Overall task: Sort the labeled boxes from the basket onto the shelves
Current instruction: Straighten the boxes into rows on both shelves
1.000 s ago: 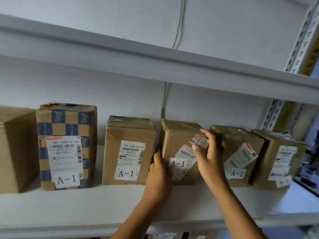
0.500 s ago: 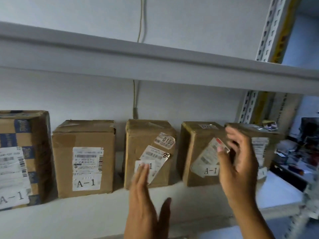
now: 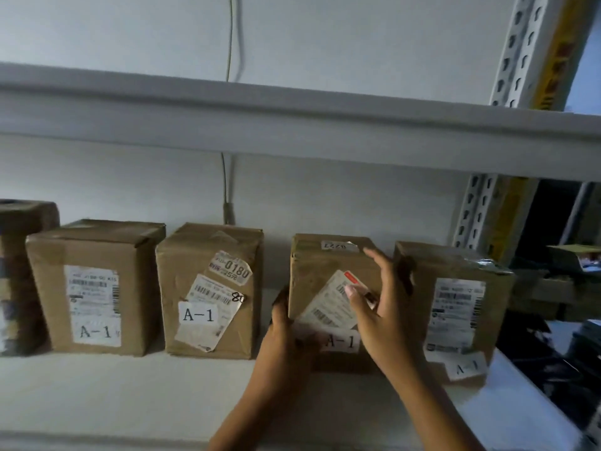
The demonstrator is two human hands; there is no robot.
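Note:
Several brown cardboard boxes labeled A-1 stand in a row on the white shelf [image 3: 130,395]. My left hand [image 3: 286,340] grips the lower left edge of the fourth box [image 3: 318,265]. My right hand [image 3: 383,307] holds that box's right side, fingers on top and thumb across its front label. Left of it stands the box marked 0180 [image 3: 208,288], then another A-1 box [image 3: 94,288]. A further A-1 box [image 3: 455,304] stands at the right end of the row. No basket is in view.
An upper shelf [image 3: 292,125] runs overhead. A perforated white and yellow upright [image 3: 487,216] stands at the right. A darker box [image 3: 22,271] sits at the far left. A cable [image 3: 227,196] hangs down the back wall. Cluttered items lie beyond the shelf's right end.
Both hands left the 0180 box, moved right through the air, and now hold the neighbouring A-1 box. The view has shifted to the right.

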